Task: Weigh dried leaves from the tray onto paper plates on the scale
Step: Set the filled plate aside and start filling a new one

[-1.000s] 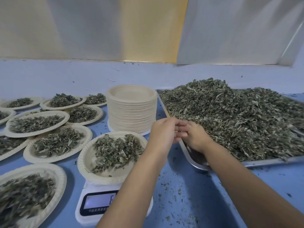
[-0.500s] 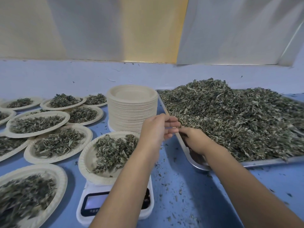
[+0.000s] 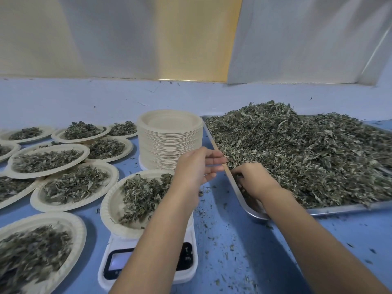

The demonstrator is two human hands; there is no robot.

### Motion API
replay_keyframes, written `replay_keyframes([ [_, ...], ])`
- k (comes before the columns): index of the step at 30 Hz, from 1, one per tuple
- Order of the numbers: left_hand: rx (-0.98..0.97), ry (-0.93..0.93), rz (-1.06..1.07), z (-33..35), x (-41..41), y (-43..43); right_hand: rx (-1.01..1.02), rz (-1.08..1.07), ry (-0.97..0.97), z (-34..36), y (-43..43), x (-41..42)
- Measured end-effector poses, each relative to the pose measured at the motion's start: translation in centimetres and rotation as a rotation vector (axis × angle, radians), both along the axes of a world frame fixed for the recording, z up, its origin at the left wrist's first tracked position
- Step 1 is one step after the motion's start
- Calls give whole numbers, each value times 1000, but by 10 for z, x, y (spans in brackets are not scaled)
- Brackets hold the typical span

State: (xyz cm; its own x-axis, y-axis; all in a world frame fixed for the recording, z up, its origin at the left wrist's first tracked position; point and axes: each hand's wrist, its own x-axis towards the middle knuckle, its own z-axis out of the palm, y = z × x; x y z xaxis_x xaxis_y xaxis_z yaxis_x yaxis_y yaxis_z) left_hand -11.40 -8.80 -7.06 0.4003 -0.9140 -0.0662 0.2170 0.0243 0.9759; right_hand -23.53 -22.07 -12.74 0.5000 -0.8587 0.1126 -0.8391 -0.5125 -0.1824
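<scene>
A metal tray (image 3: 339, 207) on the right holds a big heap of dried leaves (image 3: 307, 153). A paper plate (image 3: 110, 206) with a small pile of leaves sits on the white scale (image 3: 186, 272) at the lower middle; my left forearm hides part of the display. My left hand (image 3: 197, 166) hovers between the plate and the tray's left rim, fingers straight, holding nothing. My right hand (image 3: 252, 179) is down in the tray's near left corner with fingers curled into the leaves.
A tall stack of unused paper plates (image 3: 169, 139) stands behind the scale. Several filled plates (image 3: 74, 185) cover the blue table on the left. Leaf crumbs lie scattered on the table (image 3: 229, 251) in front of the tray.
My left hand has drawn back leftward from my right hand and opened its fingers. My right hand has sunk lower into the tray corner.
</scene>
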Motion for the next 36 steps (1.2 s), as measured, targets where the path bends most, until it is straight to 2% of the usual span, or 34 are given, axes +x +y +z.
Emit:
replay_keyframes([
  [2, -6, 1, 7, 0, 2, 0, 13, -49, -77, 0, 0, -2],
  [4, -12, 9, 23, 2, 5, 1, 41, -114, -241, 0, -3, -5],
  [6, -24, 20, 38, 4, 9, 2, 158, -198, -504, 5, -2, -9],
  [9, -41, 27, 69, 7, 19, 6, 444, -262, -992, 18, 4, -10],
  [12, -48, 39, 130, 11, 31, 11, 657, -138, -1334, 36, 20, 0],
  [14, -57, 65, 166, 14, 40, 16, 746, -1, -1415, 50, 35, 14],
  [17, -91, 86, 231, 18, 57, 27, 815, 219, -1367, 68, 59, 40],
  [20, -112, 63, 324, 19, 75, 39, 747, 361, -1177, 76, 79, 64],
  [23, -112, 50, 404, 18, 90, 49, 539, 374, -956, 75, 93, 79],
  [28, -117, 64, 424, 18, 104, 55, 520, 499, -883, 67, 105, 90],
  [33, -121, 54, 432, 18, 105, 53, 250, 487, -691, 61, 109, 96],
  [36, -109, 55, 433, 15, 105, 52, 167, 494, -609, 59, 114, 101],
])
